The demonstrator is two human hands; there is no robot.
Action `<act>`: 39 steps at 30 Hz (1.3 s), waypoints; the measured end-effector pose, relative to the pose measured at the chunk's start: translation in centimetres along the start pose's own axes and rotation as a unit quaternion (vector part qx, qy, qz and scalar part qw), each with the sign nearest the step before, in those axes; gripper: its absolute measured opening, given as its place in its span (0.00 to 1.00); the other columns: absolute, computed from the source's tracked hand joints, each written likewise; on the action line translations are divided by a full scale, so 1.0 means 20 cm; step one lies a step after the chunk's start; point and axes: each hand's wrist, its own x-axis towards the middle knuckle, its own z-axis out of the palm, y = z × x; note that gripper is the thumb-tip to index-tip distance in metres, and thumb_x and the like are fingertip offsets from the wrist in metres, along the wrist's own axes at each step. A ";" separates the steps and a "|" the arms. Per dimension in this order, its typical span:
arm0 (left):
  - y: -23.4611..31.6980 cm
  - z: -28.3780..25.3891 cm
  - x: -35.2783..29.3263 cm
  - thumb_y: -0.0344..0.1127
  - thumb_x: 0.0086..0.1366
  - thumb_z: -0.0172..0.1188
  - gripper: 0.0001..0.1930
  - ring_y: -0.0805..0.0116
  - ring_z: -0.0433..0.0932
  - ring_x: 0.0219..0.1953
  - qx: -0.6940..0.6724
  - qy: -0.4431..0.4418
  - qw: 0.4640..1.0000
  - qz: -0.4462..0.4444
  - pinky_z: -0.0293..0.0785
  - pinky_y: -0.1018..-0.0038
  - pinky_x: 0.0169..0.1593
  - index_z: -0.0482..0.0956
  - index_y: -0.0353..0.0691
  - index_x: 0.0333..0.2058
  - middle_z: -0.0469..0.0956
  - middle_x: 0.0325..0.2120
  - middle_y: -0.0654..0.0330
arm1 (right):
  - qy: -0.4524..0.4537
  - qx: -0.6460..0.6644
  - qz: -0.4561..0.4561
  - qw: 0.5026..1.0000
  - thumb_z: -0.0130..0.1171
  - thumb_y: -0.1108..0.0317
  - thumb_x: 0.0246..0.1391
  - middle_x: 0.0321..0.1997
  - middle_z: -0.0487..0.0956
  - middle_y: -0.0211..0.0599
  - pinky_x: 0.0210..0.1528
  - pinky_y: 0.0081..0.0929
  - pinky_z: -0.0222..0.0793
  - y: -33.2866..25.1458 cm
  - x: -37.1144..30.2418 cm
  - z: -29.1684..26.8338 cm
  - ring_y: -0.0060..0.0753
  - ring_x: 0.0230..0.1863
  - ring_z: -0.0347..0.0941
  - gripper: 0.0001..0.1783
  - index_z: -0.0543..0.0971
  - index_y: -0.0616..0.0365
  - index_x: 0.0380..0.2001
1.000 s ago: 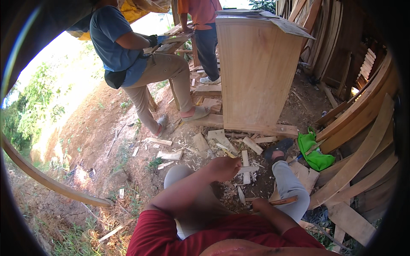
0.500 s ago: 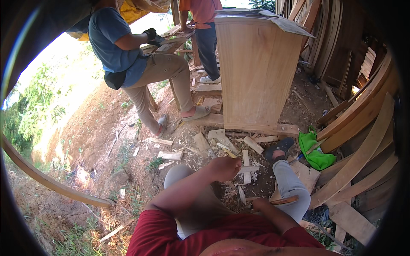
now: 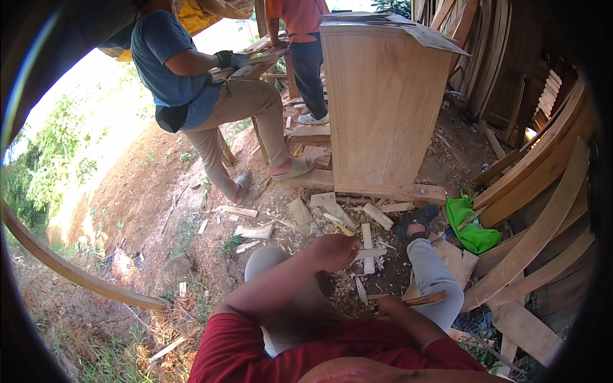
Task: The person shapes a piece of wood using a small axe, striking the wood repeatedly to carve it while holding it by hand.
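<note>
My left hand is curled closed above my left knee, its forearm crossing from the red sleeve. A pale narrow strip shows right beside its fingers; whether the hand grips it or it lies on the ground behind, I cannot tell. Low in front of my body, my right hand is closed around a brown wooden stick, which points right across my right leg. Its fingers are mostly hidden from above. Under the pale strip, a light wood offcut lies on the soil.
A tall wooden cabinet stands ahead. Several offcuts and shavings litter the ground. A green bag lies at right near curved planks. A person in blue handles boards at a bench; another wears orange.
My hands stay almost still. The gloved hand of the person in blue has shifted slightly on the boards.
</note>
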 end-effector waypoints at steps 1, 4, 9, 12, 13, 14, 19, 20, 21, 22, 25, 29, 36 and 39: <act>0.00 0.00 0.00 0.45 0.75 0.55 0.14 0.43 0.84 0.43 0.000 -0.002 1.000 -0.001 0.78 0.48 0.48 0.80 0.44 0.51 0.85 0.38 0.47 | -0.002 0.001 0.000 1.000 0.67 0.58 0.50 0.55 0.87 0.40 0.56 0.46 0.80 0.01 0.01 0.00 0.46 0.55 0.84 0.22 0.89 0.49 0.49; 0.02 -0.02 0.00 0.45 0.75 0.54 0.15 0.43 0.84 0.43 0.011 -0.012 1.000 -0.007 0.78 0.48 0.48 0.80 0.45 0.51 0.85 0.37 0.47 | 0.004 0.008 -0.008 1.000 0.68 0.58 0.50 0.55 0.87 0.41 0.56 0.46 0.80 0.01 0.00 0.01 0.47 0.55 0.84 0.22 0.89 0.50 0.49; 0.03 -0.03 0.00 0.46 0.75 0.54 0.15 0.42 0.84 0.43 0.013 -0.016 1.000 -0.009 0.78 0.48 0.48 0.80 0.45 0.51 0.85 0.37 0.47 | 0.012 0.013 -0.008 1.000 0.68 0.58 0.50 0.54 0.87 0.42 0.56 0.46 0.80 0.02 0.00 0.01 0.47 0.55 0.84 0.21 0.89 0.49 0.48; 0.03 -0.02 0.00 0.46 0.75 0.54 0.15 0.43 0.84 0.42 0.019 -0.012 1.000 -0.004 0.78 0.48 0.48 0.80 0.45 0.51 0.85 0.37 0.47 | 0.014 0.006 -0.002 1.000 0.68 0.58 0.50 0.53 0.87 0.42 0.56 0.46 0.80 0.01 0.01 0.02 0.47 0.55 0.84 0.21 0.89 0.49 0.48; 0.02 -0.02 0.00 0.45 0.75 0.54 0.15 0.43 0.84 0.42 0.021 -0.010 1.000 -0.004 0.78 0.48 0.48 0.80 0.45 0.51 0.85 0.36 0.47 | 0.016 0.002 0.002 1.000 0.69 0.58 0.50 0.53 0.87 0.42 0.56 0.46 0.80 0.00 0.00 0.01 0.46 0.55 0.84 0.21 0.89 0.48 0.48; 0.02 -0.01 -0.01 0.45 0.75 0.54 0.15 0.43 0.84 0.42 0.020 -0.011 1.000 -0.005 0.78 0.48 0.48 0.80 0.45 0.51 0.85 0.36 0.47 | 0.017 -0.001 0.005 1.000 0.69 0.58 0.50 0.54 0.87 0.41 0.56 0.46 0.80 -0.01 0.00 0.01 0.46 0.55 0.84 0.21 0.89 0.48 0.48; 0.02 -0.01 0.00 0.45 0.75 0.53 0.15 0.43 0.85 0.42 0.021 -0.015 1.000 -0.008 0.78 0.49 0.48 0.80 0.44 0.50 0.85 0.36 0.47 | 0.029 0.010 0.060 0.998 0.71 0.55 0.53 0.57 0.86 0.38 0.58 0.49 0.78 0.02 0.03 0.03 0.44 0.58 0.83 0.21 0.89 0.45 0.50; 0.01 -0.01 -0.01 0.45 0.75 0.53 0.15 0.43 0.85 0.42 0.020 -0.020 0.999 -0.015 0.78 0.49 0.48 0.80 0.44 0.50 0.85 0.36 0.47 | 0.027 0.016 0.080 0.996 0.71 0.55 0.53 0.58 0.86 0.37 0.58 0.50 0.78 0.00 0.03 0.02 0.44 0.59 0.83 0.22 0.88 0.45 0.51; 0.03 -0.02 -0.01 0.45 0.75 0.53 0.14 0.43 0.85 0.42 0.019 -0.024 0.999 -0.016 0.78 0.49 0.48 0.80 0.44 0.50 0.85 0.36 0.47 | 0.021 -0.003 0.086 0.996 0.70 0.55 0.55 0.59 0.85 0.37 0.59 0.51 0.77 0.02 0.04 0.04 0.44 0.59 0.83 0.22 0.88 0.44 0.53; 0.04 -0.03 0.00 0.45 0.75 0.54 0.14 0.43 0.85 0.42 0.018 -0.027 0.999 -0.015 0.78 0.48 0.48 0.80 0.44 0.50 0.85 0.36 0.47 | 0.016 -0.021 0.094 0.995 0.70 0.55 0.56 0.60 0.85 0.37 0.60 0.52 0.77 0.04 0.06 0.06 0.44 0.60 0.82 0.22 0.88 0.43 0.54; 0.05 -0.04 0.01 0.45 0.75 0.54 0.14 0.43 0.85 0.41 0.024 -0.024 0.999 -0.009 0.78 0.48 0.48 0.80 0.45 0.50 0.85 0.36 0.47 | -0.070 -0.097 0.138 0.983 0.67 0.52 0.59 0.66 0.81 0.36 0.63 0.55 0.72 0.04 0.11 0.04 0.44 0.65 0.79 0.26 0.84 0.44 0.60; 0.02 -0.01 -0.01 0.45 0.75 0.54 0.14 0.43 0.85 0.41 0.030 -0.021 0.999 -0.017 0.78 0.48 0.48 0.80 0.46 0.49 0.85 0.35 0.47 | -0.119 -0.105 0.159 0.974 0.65 0.46 0.61 0.70 0.78 0.37 0.65 0.59 0.70 -0.03 0.08 -0.04 0.46 0.67 0.76 0.31 0.81 0.45 0.64; 0.04 0.01 0.02 0.45 0.75 0.54 0.13 0.45 0.85 0.42 0.032 -0.020 0.999 -0.010 0.78 0.50 0.49 0.81 0.47 0.50 0.85 0.36 0.49 | -0.055 -0.070 0.143 0.986 0.63 0.46 0.61 0.67 0.80 0.37 0.61 0.59 0.72 0.00 -0.02 -0.07 0.46 0.65 0.78 0.29 0.83 0.45 0.62; 0.03 0.01 0.01 0.45 0.75 0.54 0.14 0.45 0.85 0.42 0.031 -0.021 0.999 -0.013 0.78 0.51 0.49 0.81 0.47 0.50 0.85 0.36 0.49 | -0.008 -0.079 0.144 0.986 0.59 0.44 0.62 0.62 0.84 0.38 0.57 0.54 0.75 0.00 -0.12 -0.12 0.44 0.62 0.80 0.26 0.86 0.43 0.58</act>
